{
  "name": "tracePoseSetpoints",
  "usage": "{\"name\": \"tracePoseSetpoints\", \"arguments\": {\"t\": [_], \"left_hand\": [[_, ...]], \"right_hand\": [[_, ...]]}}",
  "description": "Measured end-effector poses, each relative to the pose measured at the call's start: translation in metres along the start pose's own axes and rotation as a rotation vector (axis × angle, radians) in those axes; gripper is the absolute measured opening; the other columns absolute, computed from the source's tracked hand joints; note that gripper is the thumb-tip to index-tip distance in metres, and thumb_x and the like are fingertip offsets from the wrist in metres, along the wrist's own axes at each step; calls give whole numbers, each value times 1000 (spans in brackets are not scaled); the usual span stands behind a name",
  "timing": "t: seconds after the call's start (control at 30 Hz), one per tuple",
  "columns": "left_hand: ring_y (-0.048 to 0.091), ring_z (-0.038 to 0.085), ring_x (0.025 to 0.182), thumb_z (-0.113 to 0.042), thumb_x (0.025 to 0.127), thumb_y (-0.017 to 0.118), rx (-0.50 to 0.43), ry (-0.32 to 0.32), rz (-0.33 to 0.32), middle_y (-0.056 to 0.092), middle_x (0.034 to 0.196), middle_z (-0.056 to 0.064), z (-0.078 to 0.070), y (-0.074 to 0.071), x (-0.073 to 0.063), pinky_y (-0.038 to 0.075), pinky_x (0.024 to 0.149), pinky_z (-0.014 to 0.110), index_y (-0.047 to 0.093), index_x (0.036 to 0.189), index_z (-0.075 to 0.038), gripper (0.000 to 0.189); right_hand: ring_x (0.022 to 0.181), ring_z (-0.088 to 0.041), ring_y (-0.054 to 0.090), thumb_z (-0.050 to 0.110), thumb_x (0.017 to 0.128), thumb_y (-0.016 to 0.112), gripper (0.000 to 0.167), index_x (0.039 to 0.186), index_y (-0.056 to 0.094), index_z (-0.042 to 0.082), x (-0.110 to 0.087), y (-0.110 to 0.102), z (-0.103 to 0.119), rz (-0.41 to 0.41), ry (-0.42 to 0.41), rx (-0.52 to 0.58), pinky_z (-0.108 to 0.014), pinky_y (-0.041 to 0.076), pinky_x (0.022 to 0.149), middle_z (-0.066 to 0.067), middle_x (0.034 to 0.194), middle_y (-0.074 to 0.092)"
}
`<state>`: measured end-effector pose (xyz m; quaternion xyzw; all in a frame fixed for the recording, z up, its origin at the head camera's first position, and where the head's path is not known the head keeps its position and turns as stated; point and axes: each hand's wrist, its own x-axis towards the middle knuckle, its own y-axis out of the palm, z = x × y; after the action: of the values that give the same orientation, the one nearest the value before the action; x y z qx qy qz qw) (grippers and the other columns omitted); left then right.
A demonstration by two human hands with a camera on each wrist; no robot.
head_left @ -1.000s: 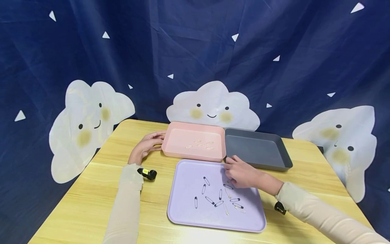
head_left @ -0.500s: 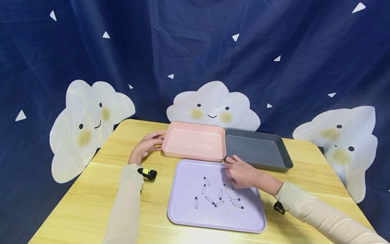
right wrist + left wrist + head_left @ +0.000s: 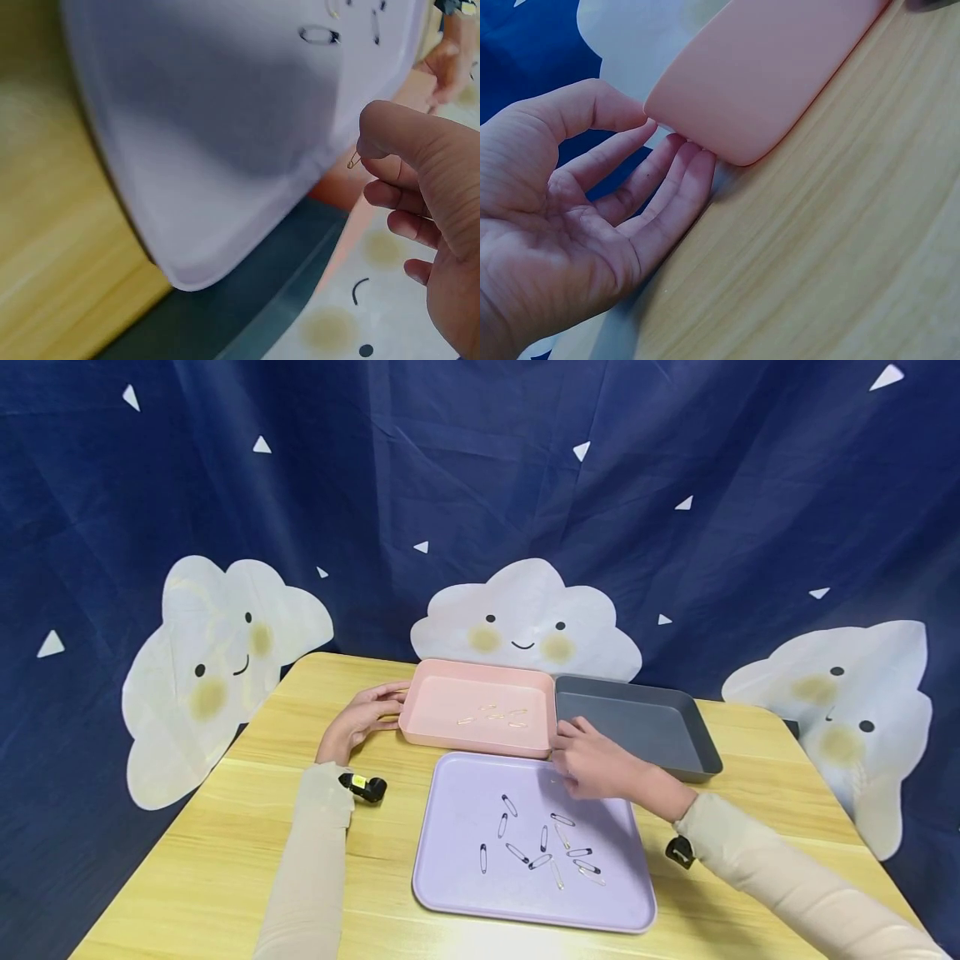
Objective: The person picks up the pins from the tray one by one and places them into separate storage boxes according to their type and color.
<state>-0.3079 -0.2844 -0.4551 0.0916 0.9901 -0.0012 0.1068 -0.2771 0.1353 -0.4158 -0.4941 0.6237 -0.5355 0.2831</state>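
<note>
My right hand (image 3: 596, 764) pinches a small gold safety pin (image 3: 354, 160) between thumb and forefinger, above the far edge of the lilac tray (image 3: 465, 777). Only one end of this pin shows in the right wrist view. On the tray lie several safety pins with black heads, such as one black-headed pin (image 3: 483, 858), and a few gold ones, such as a gold pin (image 3: 557, 874). My left hand (image 3: 592, 202) touches the left end of the pink tray (image 3: 765, 82) with relaxed fingertips. Several gold pins (image 3: 517, 718) lie inside the pink tray.
A dark grey tray (image 3: 637, 727) stands right of the pink one, and my right fingers are close to its near left corner. All the trays are on a wooden table (image 3: 225, 843). Behind it hangs a blue curtain (image 3: 480, 485) with clouds.
My right hand has risen from the lilac tray toward its far edge, with a gold safety pin in its fingers. The left hand stays at the pink tray.
</note>
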Motion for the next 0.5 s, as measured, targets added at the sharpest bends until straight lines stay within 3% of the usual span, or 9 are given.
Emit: {"name": "tracePoseSetpoints", "arguments": {"t": [0.27, 0.5], "left_hand": [[64, 15, 108, -1, 100, 55, 5, 6, 0, 41, 153, 27, 1, 0, 1, 57, 85, 26, 36, 157, -2, 60], [62, 22, 118, -2, 100, 55, 13, -3, 1, 41, 154, 28, -1, -1, -1, 57, 89, 28, 37, 157, -3, 60]], "right_hand": [[86, -20, 43, 4, 65, 70, 23, 59, 57, 22, 19, -10, -17, -57, 53, 57, -39, 33, 82, 7, 74, 51], [85, -22, 43, 8, 62, 79, 21, 62, 60, 17, 36, -14, -32, -109, 84, 48, -41, 35, 82, 4, 75, 52]]}}
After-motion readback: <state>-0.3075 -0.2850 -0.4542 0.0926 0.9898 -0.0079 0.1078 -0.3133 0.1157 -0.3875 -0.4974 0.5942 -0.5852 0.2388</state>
